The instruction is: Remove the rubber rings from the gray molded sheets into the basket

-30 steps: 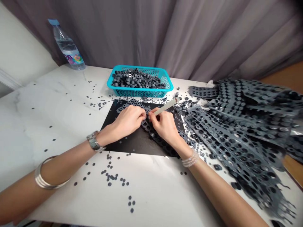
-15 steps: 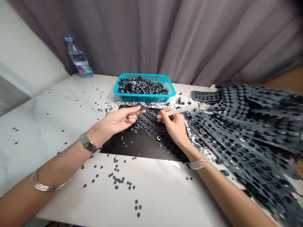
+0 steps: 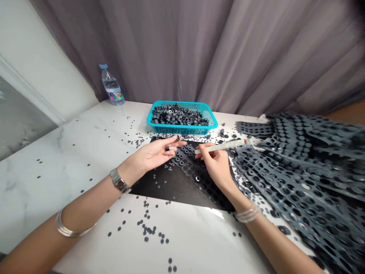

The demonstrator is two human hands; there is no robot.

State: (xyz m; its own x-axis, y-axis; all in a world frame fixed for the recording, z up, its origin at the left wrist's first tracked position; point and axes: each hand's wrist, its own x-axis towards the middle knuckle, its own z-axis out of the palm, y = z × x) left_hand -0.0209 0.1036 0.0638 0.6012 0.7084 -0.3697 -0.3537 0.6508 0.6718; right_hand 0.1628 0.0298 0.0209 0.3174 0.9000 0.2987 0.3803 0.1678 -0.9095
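My left hand (image 3: 155, 153) hovers palm-inward over the far edge of the black mat (image 3: 168, 186), its fingers slightly apart. A tiny dark speck at its fingertips is too small to tell whether it is held. My right hand (image 3: 215, 164) grips a pale slender stick (image 3: 221, 146) lying nearly level between its thumb and fingers. That hand rests beside a grey perforated rubber strip (image 3: 191, 167), which lies diagonally on the mat with its lower end under my right wrist.
A teal plastic basket (image 3: 182, 129) of grey rubber rings stands behind the mat. A heap of punched grey sheets (image 3: 299, 171) covers the right side. Small dark discs are scattered over the white marble table (image 3: 71, 152). A water bottle (image 3: 111, 85) stands by a grey curtain (image 3: 171, 57).
My hands have parted, the left drawing back from the strip. The stick has swung towards level. The whole scene sits lower in the view, as my head has tilted up.
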